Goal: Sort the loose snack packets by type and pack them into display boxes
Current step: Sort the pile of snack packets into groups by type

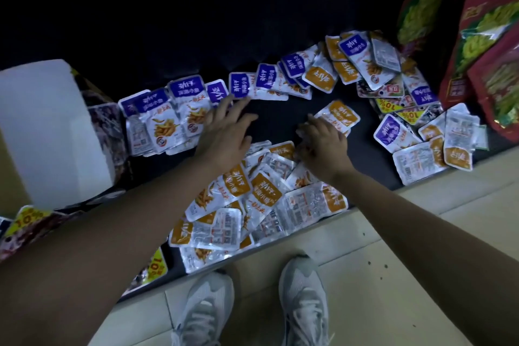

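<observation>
Left fingers [230, 109] spread empty, right fingers [306, 132] curl on orange packets [261, 188]; purples [185, 87] beyond seem sorted, heap [393, 87] rightward and packing remain.

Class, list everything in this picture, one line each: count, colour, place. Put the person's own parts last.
purple-label packets: many, purple and silver, row along the far side
orange-label packets: many, orange and silver, heap at the near edge
mixed packets: many, both colours, pile at right
display box: one, white flap, printed sides, at left
large snack bags: at least two, red and green, far right
dark surface: one, black, under the packets
floor: beige tiles, near side
shoes: two, light grey, on the floor
left hand: one, fingers spread, beside the purple row
right hand: one, fingers curled onto orange-label packets, grip unclear
</observation>
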`<action>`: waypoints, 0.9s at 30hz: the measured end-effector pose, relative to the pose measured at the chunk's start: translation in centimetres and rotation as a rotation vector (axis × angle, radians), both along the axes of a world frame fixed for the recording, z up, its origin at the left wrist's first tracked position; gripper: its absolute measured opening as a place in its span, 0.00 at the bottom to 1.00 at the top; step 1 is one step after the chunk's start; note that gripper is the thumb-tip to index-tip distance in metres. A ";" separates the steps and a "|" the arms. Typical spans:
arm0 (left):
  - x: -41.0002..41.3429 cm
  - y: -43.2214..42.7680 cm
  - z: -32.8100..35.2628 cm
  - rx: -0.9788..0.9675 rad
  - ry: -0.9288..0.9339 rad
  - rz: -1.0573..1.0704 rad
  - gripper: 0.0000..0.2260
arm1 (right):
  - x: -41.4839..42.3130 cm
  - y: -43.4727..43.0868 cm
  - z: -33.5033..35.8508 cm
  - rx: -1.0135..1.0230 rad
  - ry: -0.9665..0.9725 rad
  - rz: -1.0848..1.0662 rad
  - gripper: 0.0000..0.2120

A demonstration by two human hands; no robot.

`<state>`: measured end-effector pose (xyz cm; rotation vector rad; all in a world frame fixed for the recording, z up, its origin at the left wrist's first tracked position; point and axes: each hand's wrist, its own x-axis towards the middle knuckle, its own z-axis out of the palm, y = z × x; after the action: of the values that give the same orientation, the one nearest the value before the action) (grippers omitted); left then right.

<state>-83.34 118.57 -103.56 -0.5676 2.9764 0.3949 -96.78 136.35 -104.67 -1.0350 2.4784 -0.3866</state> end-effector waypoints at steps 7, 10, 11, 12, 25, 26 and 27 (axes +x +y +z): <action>-8.4 1.5 -1.8 -0.056 -0.159 -0.134 0.29 | -2.1 2.6 0.0 -0.155 0.064 0.098 0.18; -8.8 1.4 -2.7 -0.074 -0.216 -0.087 0.29 | -3.5 2.0 0.0 -0.211 0.091 0.038 0.19; -8.4 1.2 -2.9 -0.089 -0.208 -0.077 0.29 | -3.9 1.6 0.0 -0.212 0.095 0.025 0.20; -7.7 1.1 -2.8 -0.113 -0.178 -0.071 0.28 | -4.2 1.2 0.0 -0.215 0.096 0.026 0.22; -10.6 0.9 -1.9 -0.057 -0.035 -0.107 0.26 | -6.9 0.2 -0.7 0.122 0.375 0.064 0.24; -11.6 1.2 -2.1 -0.063 -0.085 -0.124 0.27 | -7.3 0.8 -0.8 0.079 0.404 0.056 0.20; -12.3 1.3 -2.2 -0.068 -0.137 -0.132 0.27 | -7.7 1.3 -0.9 0.049 0.423 0.048 0.18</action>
<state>-95.59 119.91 -105.79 -0.3839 2.8833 0.2345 -104.44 137.63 -105.54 -1.2603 2.8046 -0.0949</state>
